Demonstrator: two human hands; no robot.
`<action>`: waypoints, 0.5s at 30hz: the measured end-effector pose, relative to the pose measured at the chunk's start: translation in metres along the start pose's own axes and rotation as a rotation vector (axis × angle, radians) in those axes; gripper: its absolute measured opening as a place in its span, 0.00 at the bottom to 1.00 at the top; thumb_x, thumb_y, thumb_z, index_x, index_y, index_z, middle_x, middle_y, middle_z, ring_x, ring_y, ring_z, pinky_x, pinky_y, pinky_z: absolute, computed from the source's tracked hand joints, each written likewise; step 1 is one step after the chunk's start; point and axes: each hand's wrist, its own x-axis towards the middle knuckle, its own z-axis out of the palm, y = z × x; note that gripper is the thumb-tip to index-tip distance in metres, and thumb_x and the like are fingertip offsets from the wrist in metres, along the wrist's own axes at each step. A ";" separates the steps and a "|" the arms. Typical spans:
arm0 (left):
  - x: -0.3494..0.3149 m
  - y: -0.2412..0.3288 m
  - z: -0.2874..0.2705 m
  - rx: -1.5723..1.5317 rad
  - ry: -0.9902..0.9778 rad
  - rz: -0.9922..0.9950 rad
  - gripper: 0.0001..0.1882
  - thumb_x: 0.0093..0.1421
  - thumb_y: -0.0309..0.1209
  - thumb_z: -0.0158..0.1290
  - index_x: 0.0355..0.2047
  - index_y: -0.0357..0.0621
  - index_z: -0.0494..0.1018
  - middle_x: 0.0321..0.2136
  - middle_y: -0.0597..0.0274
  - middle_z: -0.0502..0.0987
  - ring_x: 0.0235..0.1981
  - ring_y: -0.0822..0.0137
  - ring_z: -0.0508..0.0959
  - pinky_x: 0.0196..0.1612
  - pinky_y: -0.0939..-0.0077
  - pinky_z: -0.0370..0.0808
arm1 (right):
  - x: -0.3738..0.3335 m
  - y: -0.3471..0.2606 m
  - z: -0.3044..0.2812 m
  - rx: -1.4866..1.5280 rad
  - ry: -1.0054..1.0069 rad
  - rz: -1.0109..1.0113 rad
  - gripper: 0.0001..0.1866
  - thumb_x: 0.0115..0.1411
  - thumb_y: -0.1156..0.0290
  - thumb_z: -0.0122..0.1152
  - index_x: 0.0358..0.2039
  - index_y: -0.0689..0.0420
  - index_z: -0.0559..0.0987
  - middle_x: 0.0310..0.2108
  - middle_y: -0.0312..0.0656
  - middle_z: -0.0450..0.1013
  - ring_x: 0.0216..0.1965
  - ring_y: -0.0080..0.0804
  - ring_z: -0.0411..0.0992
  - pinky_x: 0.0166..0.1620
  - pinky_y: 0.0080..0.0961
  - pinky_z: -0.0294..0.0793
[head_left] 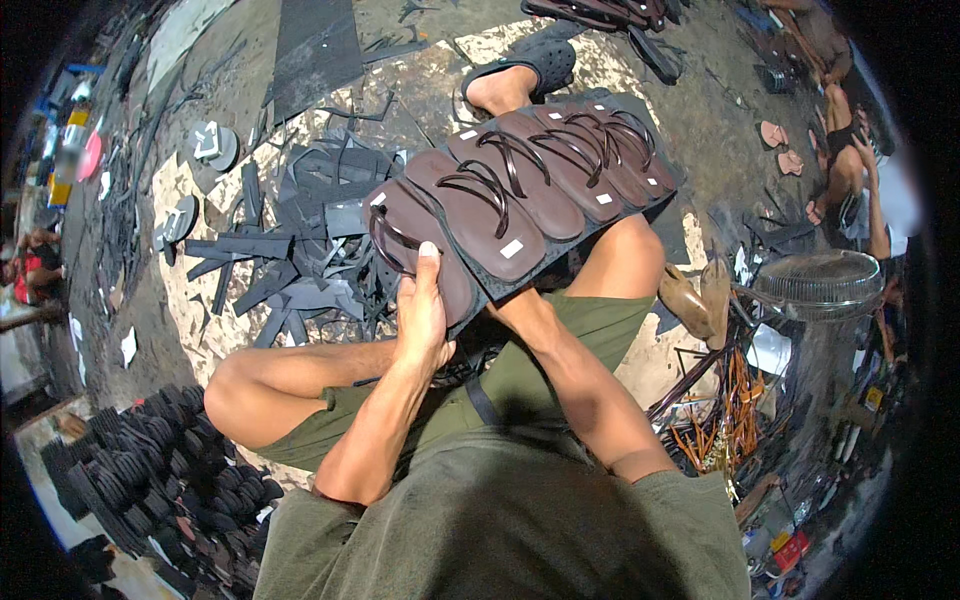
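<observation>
Several brown flip-flops with glossy dark thong straps and small white labels lie side by side across a dark grey sheet [655, 207] over my lap. My left hand [424, 308] grips the leftmost flip-flop [448, 282], thumb on top by its edge and fingers mostly hidden beneath. Right beside it, a second brown flip-flop [487, 240] rests on the sheet. My right hand [518, 308] reaches under the near edge of the sheet, and its fingers are out of sight there.
Dark rubber offcuts [270, 262] litter the ground at left. A heap of black soles [150, 460] lies lower left. At right are a wire fan guard [820, 285] and brown straps [705, 435]. A dark clog [540, 68] is on my foot. Another person [855, 160] sits far right.
</observation>
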 end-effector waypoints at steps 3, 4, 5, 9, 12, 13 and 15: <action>0.005 -0.003 -0.012 -0.018 0.010 -0.007 0.37 0.69 0.54 0.53 0.64 0.35 0.62 0.56 0.50 0.74 0.52 0.61 0.77 0.55 0.63 0.75 | 0.032 0.008 0.013 0.026 -0.062 0.025 0.23 0.64 0.62 0.58 0.55 0.63 0.75 0.45 0.55 0.77 0.43 0.52 0.77 0.45 0.44 0.77; 0.005 -0.003 -0.016 -0.016 0.019 -0.003 0.37 0.69 0.55 0.53 0.64 0.35 0.62 0.56 0.50 0.74 0.52 0.61 0.77 0.54 0.63 0.76 | 0.041 0.009 0.016 0.050 -0.087 0.029 0.23 0.65 0.61 0.58 0.55 0.63 0.75 0.44 0.55 0.77 0.42 0.50 0.77 0.43 0.43 0.78; 0.003 -0.001 -0.016 -0.011 0.016 -0.009 0.37 0.69 0.55 0.53 0.64 0.36 0.62 0.55 0.50 0.75 0.51 0.61 0.78 0.54 0.62 0.77 | 0.049 0.010 0.017 0.080 -0.107 0.045 0.24 0.66 0.60 0.57 0.55 0.63 0.75 0.44 0.54 0.77 0.41 0.48 0.77 0.42 0.42 0.78; -0.024 0.014 -0.005 -0.030 0.038 -0.004 0.31 0.71 0.54 0.50 0.58 0.39 0.68 0.48 0.52 0.79 0.47 0.58 0.82 0.48 0.57 0.82 | 0.086 0.019 0.011 0.338 -0.267 0.136 0.25 0.68 0.55 0.56 0.55 0.63 0.74 0.41 0.50 0.77 0.38 0.42 0.77 0.38 0.37 0.79; -0.060 0.000 -0.025 0.271 -0.135 0.227 0.30 0.71 0.52 0.50 0.59 0.39 0.66 0.48 0.54 0.78 0.48 0.61 0.80 0.51 0.64 0.79 | 0.108 0.008 0.023 0.684 -0.430 0.279 0.27 0.70 0.51 0.54 0.55 0.63 0.74 0.40 0.48 0.77 0.35 0.37 0.78 0.35 0.33 0.80; -0.072 0.003 -0.039 0.306 -0.082 0.261 0.29 0.72 0.51 0.49 0.59 0.39 0.66 0.47 0.56 0.77 0.48 0.62 0.79 0.51 0.66 0.78 | 0.111 -0.004 0.027 0.875 -0.487 0.351 0.27 0.71 0.50 0.54 0.55 0.63 0.74 0.39 0.47 0.77 0.35 0.35 0.78 0.34 0.32 0.80; -0.078 0.011 -0.074 0.210 0.089 0.226 0.27 0.73 0.49 0.49 0.60 0.40 0.66 0.47 0.59 0.77 0.47 0.66 0.78 0.51 0.71 0.77 | 0.094 -0.045 0.029 1.325 -0.505 0.481 0.28 0.72 0.48 0.53 0.55 0.63 0.73 0.38 0.45 0.76 0.33 0.32 0.78 0.32 0.29 0.80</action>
